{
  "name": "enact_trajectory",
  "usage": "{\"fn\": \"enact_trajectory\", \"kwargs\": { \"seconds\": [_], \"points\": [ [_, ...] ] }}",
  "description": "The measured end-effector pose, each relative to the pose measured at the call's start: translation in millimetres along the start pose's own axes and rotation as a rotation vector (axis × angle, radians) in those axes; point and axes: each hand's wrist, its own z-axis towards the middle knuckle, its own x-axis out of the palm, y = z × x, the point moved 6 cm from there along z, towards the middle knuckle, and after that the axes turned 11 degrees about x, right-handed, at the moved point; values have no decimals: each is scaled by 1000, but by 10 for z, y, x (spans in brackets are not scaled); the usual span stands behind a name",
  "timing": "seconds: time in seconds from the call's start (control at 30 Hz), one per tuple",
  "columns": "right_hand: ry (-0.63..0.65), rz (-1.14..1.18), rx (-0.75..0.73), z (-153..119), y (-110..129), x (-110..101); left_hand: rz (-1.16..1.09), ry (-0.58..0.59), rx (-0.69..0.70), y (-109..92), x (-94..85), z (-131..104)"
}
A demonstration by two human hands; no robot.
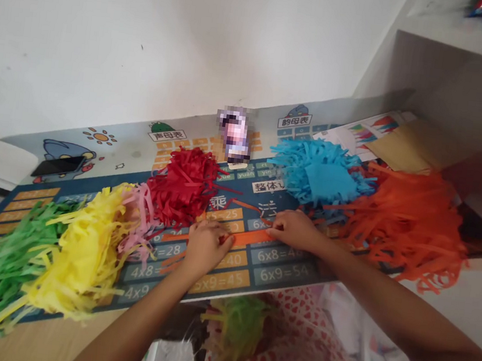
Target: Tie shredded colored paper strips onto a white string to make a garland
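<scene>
An orange strip of tissue paper [251, 238] stretches flat over the table between my two hands. My left hand [206, 245] pinches its left part, and my right hand [294, 229] has its fingers closed on the right end. More thin orange strips [174, 260] trail out to the left of my left hand. Just beyond it sits a red fringed paper bundle [185, 185]. A blue fringed bundle [323, 176] lies behind my right hand, and a large orange fringed bundle [411, 225] is to its right, beside my forearm.
Pink [141, 221], yellow [87, 249] and green [15, 264] fringed bundles spread along the left. A lit phone [235, 136] leans by the wall; a dark phone [58, 167] lies at far left. Brown paper [403, 145] rests at back right. A yellow-green bundle [243, 327] is on my lap.
</scene>
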Motion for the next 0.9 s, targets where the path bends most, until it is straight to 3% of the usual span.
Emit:
{"fn": "enact_trajectory", "kwargs": {
  "seconds": [0.2, 0.33, 0.43, 0.53, 0.6, 0.7, 0.9],
  "points": [
    [-39, -73, 9, -21, 39, 19, 81, 18, 5, -34, 12, 35],
    [-70, -106, 49, -74, 94, -14, 166, -105, 82, -45, -14, -12],
    [-211, -197, -47, -176, 208, -76, 266, -151, 382, -191, -9, -74],
    [-262, -272, -320, -336, 371, -38, 344, -64, 643, -351, 74, -163],
    [-246, -271, -446, -420, 420, 1, 382, -58, 640, -405, 78, -184],
    [-267, -278, -508, -446, 429, 10, 421, -66, 571, -487, 45, -163],
    [-278, -264, -409, -235, 346, -14, 393, -69, 507, -555, -13, -39]
  ]
}}
